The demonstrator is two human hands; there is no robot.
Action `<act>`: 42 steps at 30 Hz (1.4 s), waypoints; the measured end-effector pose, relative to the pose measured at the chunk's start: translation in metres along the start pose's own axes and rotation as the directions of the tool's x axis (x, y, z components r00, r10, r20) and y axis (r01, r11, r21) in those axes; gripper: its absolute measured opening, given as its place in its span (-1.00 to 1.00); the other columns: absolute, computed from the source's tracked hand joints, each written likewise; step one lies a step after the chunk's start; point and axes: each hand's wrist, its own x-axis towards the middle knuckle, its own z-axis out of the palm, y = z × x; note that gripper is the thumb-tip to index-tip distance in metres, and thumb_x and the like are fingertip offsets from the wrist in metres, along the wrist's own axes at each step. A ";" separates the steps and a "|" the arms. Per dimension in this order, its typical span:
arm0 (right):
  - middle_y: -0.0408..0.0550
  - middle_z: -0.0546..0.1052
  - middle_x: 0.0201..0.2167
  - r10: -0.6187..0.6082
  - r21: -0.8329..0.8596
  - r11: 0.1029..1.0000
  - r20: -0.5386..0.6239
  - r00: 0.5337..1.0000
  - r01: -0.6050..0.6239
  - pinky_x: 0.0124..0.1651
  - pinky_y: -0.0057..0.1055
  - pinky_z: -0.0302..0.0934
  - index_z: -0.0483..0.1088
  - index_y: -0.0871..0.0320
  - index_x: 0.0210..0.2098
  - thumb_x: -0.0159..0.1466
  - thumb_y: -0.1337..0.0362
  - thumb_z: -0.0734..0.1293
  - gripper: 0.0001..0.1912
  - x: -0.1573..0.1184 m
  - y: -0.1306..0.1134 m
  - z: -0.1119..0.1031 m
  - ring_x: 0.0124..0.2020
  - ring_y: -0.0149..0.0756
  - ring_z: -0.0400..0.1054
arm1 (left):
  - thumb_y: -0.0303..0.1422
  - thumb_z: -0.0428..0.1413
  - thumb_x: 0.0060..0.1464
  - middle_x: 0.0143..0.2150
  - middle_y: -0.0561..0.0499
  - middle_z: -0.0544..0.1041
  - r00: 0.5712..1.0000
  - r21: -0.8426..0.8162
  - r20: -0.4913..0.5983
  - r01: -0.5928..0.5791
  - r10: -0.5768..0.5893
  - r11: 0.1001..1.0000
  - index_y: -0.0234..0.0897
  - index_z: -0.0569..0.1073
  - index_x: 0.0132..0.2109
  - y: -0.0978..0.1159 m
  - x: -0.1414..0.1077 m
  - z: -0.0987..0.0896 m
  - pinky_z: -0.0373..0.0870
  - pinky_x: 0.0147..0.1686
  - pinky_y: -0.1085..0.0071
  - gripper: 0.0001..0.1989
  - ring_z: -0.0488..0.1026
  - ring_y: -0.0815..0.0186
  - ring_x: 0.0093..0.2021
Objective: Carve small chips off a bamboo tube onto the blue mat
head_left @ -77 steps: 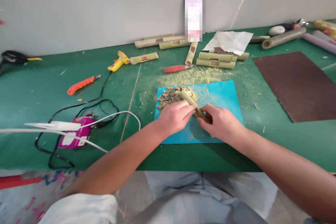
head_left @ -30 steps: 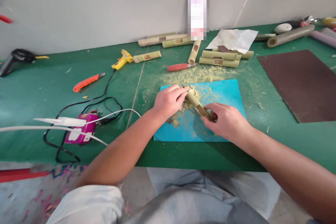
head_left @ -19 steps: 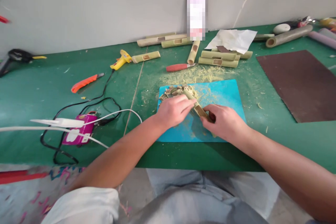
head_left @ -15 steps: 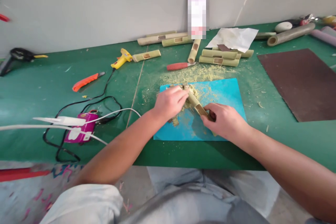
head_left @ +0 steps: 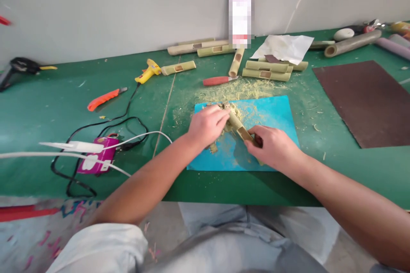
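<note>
A pale green bamboo tube (head_left: pixel 239 127) with a cut-out window lies slanted over the blue sheet (head_left: pixel 275 111). My left hand (head_left: pixel 209 123) is closed round its far upper end, fingers pressed together. Round the lower, nearer end, my right hand (head_left: pixel 272 144) is closed with thumb and fingers on the tube. Yellowish shavings (head_left: pixel 238 113) lie on the sheet around the far end, and more are scattered on the green table (head_left: pixel 173 113) behind it. The tube's two ends are partly hidden by my fingers.
Several cut bamboo tubes (head_left: pixel 267 74) and a red-handled knife (head_left: pixel 216 80) lie behind the sheet. An orange cutter (head_left: pixel 104 99), yellow glue gun (head_left: pixel 149 71) and purple power block (head_left: pixel 99 153) with cables are on the left. A dark brown sheet (head_left: pixel 368 102) lies right.
</note>
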 end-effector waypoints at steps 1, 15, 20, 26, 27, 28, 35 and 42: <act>-0.16 0.42 -0.49 -0.001 0.000 1.000 0.006 1.000 0.001 -0.41 -0.40 -0.04 0.38 0.11 -0.34 0.21 0.17 0.23 -0.84 0.000 0.000 0.000 -0.51 -0.40 0.19 | -0.34 0.02 0.31 -0.36 -0.04 0.54 0.999 -0.020 0.029 -0.021 0.021 1.000 -0.34 0.57 -0.08 0.000 0.000 0.000 0.35 -0.40 0.51 -0.74 0.46 0.39 -0.38; -0.17 0.43 -0.50 0.000 0.014 1.000 0.000 1.000 0.000 -0.41 -0.40 -0.05 0.38 0.10 -0.33 0.21 0.16 0.24 -0.84 0.000 0.001 -0.001 -0.51 -0.40 0.20 | -0.31 -0.02 0.33 -0.37 -0.04 0.53 0.999 -0.019 0.053 0.001 0.000 1.000 -0.32 0.57 -0.07 0.000 -0.001 0.000 0.36 -0.39 0.50 -0.72 0.45 0.39 -0.38; -0.17 0.43 -0.50 -0.001 0.022 1.000 -0.006 1.000 0.001 -0.42 -0.40 -0.04 0.39 0.10 -0.33 0.21 0.16 0.23 -0.83 0.000 0.001 -0.001 -0.52 -0.40 0.20 | -0.32 -0.01 0.32 -0.35 -0.04 0.54 0.999 -0.016 0.032 0.004 -0.003 1.000 -0.31 0.57 -0.07 -0.001 -0.001 0.000 0.36 -0.38 0.50 -0.72 0.46 0.39 -0.37; -0.17 0.44 -0.50 -0.004 0.016 1.000 0.008 1.000 0.003 -0.42 -0.40 -0.03 0.39 0.10 -0.33 0.22 0.17 0.24 -0.84 0.000 0.000 -0.002 -0.52 -0.40 0.20 | -0.31 0.02 0.31 -0.34 -0.03 0.55 0.999 -0.026 0.041 -0.027 0.028 0.999 -0.29 0.58 -0.08 -0.005 0.001 0.002 0.35 -0.39 0.51 -0.74 0.46 0.39 -0.37; -0.17 0.44 -0.50 -0.003 0.016 1.000 0.005 1.000 0.002 -0.42 -0.40 -0.02 0.39 0.10 -0.32 0.22 0.17 0.24 -0.84 0.000 0.001 -0.002 -0.52 -0.40 0.20 | -0.32 0.01 0.31 -0.34 -0.03 0.55 1.000 -0.008 0.025 0.002 -0.002 1.000 -0.29 0.58 -0.08 -0.005 0.001 0.002 0.35 -0.39 0.51 -0.74 0.46 0.39 -0.37; -0.17 0.44 -0.50 -0.003 0.016 1.000 0.002 1.000 0.003 -0.42 -0.40 -0.02 0.39 0.10 -0.32 0.22 0.16 0.24 -0.84 0.000 0.001 -0.002 -0.52 -0.40 0.21 | -0.33 0.00 0.31 -0.35 -0.03 0.55 1.000 0.007 0.019 0.025 -0.025 1.000 -0.30 0.58 -0.08 -0.006 0.001 0.002 0.34 -0.40 0.51 -0.73 0.46 0.39 -0.37; -0.17 0.44 -0.51 -0.002 0.022 1.000 -0.001 1.000 0.002 -0.43 -0.40 -0.03 0.39 0.10 -0.32 0.22 0.16 0.24 -0.83 0.000 0.001 -0.001 -0.52 -0.40 0.21 | -0.29 -0.03 0.34 -0.37 -0.04 0.53 0.999 0.000 0.040 0.007 -0.007 1.000 -0.30 0.57 -0.07 0.001 0.000 0.001 0.34 -0.39 0.50 -0.70 0.45 0.39 -0.38; -0.17 0.42 -0.50 0.000 0.017 1.000 -0.002 1.000 0.000 -0.42 -0.40 -0.04 0.39 0.10 -0.33 0.23 0.15 0.23 -0.82 -0.001 0.001 -0.002 -0.52 -0.40 0.20 | -0.30 -0.03 0.34 -0.37 -0.03 0.53 0.999 0.000 0.036 0.018 -0.018 1.000 -0.30 0.57 -0.08 0.001 0.000 0.002 0.36 -0.38 0.50 -0.71 0.46 0.39 -0.37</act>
